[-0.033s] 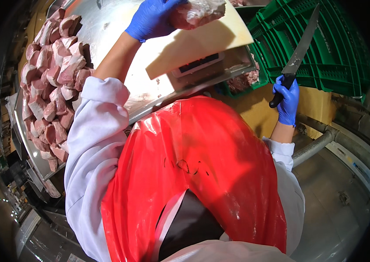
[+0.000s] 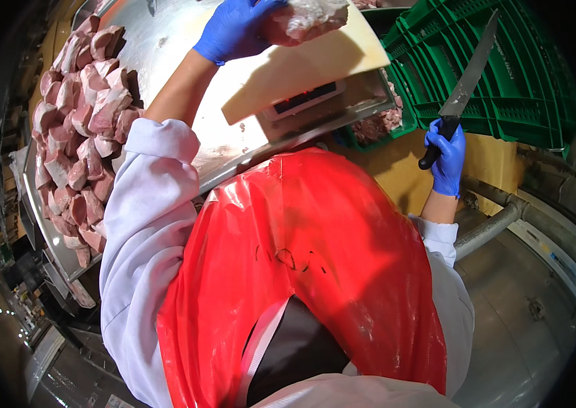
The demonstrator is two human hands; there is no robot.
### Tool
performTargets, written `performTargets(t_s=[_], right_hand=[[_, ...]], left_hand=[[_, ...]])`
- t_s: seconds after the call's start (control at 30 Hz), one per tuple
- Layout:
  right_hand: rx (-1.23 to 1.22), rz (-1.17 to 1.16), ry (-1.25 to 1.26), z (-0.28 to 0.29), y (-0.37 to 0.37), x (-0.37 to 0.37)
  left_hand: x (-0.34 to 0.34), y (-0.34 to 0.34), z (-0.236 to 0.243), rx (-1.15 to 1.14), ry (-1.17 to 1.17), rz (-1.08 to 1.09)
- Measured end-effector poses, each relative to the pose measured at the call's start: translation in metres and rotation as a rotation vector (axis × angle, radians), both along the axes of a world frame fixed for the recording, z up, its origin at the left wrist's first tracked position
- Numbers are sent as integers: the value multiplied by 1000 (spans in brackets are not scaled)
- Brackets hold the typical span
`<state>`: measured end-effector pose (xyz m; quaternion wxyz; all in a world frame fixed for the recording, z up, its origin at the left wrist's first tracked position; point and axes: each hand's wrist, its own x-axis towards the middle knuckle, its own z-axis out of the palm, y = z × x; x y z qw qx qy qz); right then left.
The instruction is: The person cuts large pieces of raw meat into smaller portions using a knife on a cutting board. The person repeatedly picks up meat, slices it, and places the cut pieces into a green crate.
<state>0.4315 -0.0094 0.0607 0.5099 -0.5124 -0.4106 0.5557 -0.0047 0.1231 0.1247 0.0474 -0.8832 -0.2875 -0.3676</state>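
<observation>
At the top of the view my left hand (image 2: 237,30), in a blue glove, grips a pale pink piece of raw meat (image 2: 305,22). The meat is over a cream-coloured cutting board (image 2: 322,68), which casts in shadow there; the upper edge of the picture cuts off part of hand and meat. Off to the right, my right hand (image 2: 448,156), also gloved in blue, is closed round the black handle of a long knife (image 2: 468,78). Its blade points up and away, in front of a green plastic crate (image 2: 516,78).
Many cut meat chunks (image 2: 77,143) are heaped at the left of the metal table (image 2: 223,146). A scale with a lit display (image 2: 305,98) sits partly beneath the board. Meat scraps (image 2: 380,126) lie in a green bin. A metal rail (image 2: 488,231) runs at lower right.
The cutting board and the meat in my left hand have shifted very slightly to the left. My right hand and the knife look almost unchanged.
</observation>
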Motion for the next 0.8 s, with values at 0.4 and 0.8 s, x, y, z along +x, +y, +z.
performTargets(t_s=[0.4,0.8], right_hand=[[42,28,118,-19,57,86],[155,145,39,-23,79,48]], left_hand=[[24,3,-20,29,343,95],[-31,-75,-80,-314,-184,491]])
